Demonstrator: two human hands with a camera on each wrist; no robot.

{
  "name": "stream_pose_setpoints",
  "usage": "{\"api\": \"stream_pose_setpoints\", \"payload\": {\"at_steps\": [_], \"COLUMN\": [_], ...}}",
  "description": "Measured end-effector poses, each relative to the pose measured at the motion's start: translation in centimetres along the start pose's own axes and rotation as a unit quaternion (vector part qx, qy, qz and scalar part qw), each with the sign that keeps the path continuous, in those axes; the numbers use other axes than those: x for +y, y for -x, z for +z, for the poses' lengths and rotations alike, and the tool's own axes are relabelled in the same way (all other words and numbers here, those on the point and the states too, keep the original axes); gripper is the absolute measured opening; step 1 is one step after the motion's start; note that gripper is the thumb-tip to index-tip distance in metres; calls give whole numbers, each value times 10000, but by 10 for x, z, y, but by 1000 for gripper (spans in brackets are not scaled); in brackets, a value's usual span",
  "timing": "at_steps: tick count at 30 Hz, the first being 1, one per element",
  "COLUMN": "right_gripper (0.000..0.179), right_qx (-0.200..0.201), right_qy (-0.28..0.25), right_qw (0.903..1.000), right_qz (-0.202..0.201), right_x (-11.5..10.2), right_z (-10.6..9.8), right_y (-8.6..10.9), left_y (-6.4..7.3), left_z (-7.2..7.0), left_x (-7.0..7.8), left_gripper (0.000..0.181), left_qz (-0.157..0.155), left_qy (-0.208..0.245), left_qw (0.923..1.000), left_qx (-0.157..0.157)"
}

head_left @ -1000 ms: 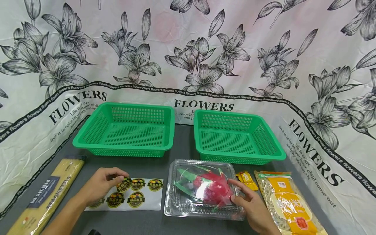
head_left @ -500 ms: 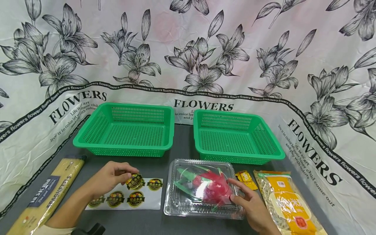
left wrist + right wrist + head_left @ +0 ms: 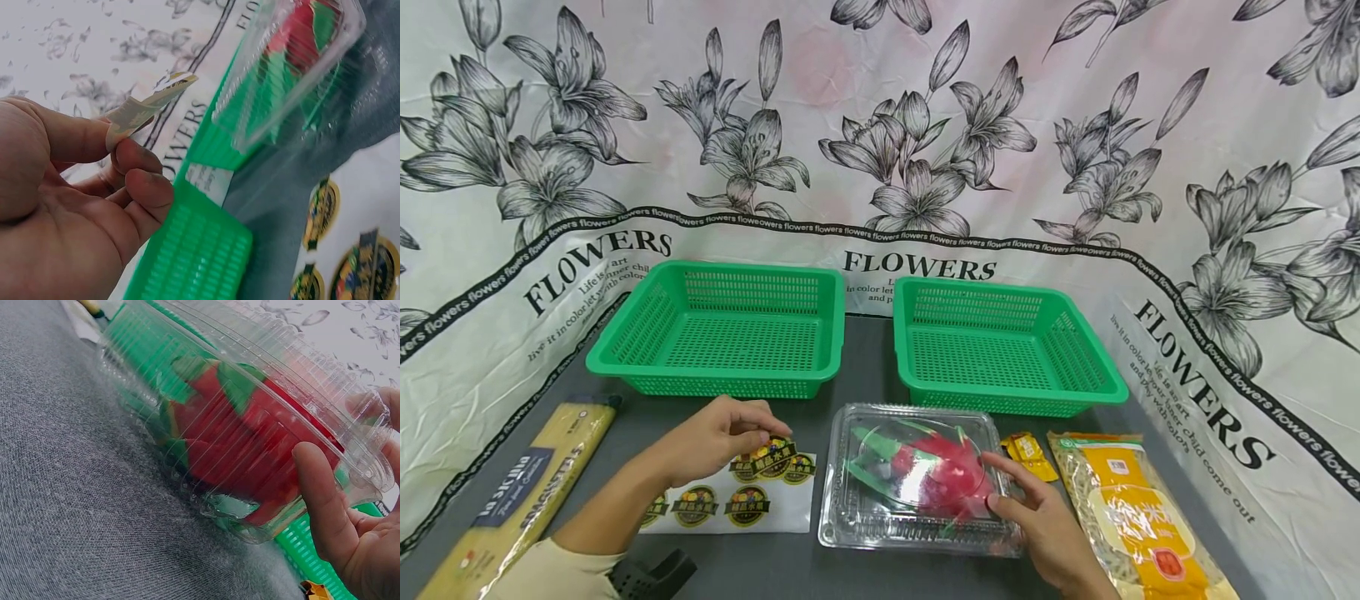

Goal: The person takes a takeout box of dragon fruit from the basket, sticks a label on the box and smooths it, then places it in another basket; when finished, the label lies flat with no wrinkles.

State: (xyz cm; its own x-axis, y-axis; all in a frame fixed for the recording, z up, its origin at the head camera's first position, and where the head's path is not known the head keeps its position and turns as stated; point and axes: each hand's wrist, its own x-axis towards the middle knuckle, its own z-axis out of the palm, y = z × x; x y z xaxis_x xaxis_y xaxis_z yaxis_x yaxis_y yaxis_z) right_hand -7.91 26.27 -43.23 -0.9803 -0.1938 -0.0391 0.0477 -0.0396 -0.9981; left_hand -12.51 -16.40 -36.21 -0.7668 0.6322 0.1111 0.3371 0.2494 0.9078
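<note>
A round black-and-gold fruit sticker [image 3: 772, 457] is pinched between the thumb and finger of my left hand [image 3: 718, 442], above the white sticker sheet [image 3: 793, 512]. The left wrist view shows the pale back of the sticker [image 3: 150, 106], bent where I grip it. Several like stickers lie on the sheet. To its right, a clear plastic clamshell box [image 3: 842, 529] stands closed on the table with a red and green dragon fruit [image 3: 943, 475] inside. My right hand [image 3: 1041, 521] holds the box by its right side, the thumb [image 3: 315, 481] against the ribbed wall.
Two green baskets [image 3: 722, 387] [image 3: 1000, 404] stand side by side at the back, nothing in them. A pack of spaghetti [image 3: 523, 492] lies at the far left. Small yellow packets [image 3: 1028, 457] and a yellow-and-clear bag [image 3: 1138, 517] lie at the right. A printed floral cloth hangs behind.
My left hand has moved right and slightly away with the pinched sticker, toward the box, and its sleeve and wrist strap have come into view. The right hand and the box have stayed put.
</note>
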Motion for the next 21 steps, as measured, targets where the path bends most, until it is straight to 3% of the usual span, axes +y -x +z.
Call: {"api": "stream_pose_setpoints", "payload": {"at_steps": [10,21], "right_gripper": [55,54], "right_qx": [-7,-14], "right_qy": [93,58], "right_qw": [9999,10000], "right_qz": [44,51], "right_x": [0,-1], "right_z": [-2,-1], "right_y": [-1,-1], "left_y": [-29,-57], "left_z": [7,16], "left_x": [15,22], "left_gripper": [27,24], "left_qz": [-140,143], "left_qy": [63,22], "left_qw": [9992,9970], "left_qx": [-377,-761]}}
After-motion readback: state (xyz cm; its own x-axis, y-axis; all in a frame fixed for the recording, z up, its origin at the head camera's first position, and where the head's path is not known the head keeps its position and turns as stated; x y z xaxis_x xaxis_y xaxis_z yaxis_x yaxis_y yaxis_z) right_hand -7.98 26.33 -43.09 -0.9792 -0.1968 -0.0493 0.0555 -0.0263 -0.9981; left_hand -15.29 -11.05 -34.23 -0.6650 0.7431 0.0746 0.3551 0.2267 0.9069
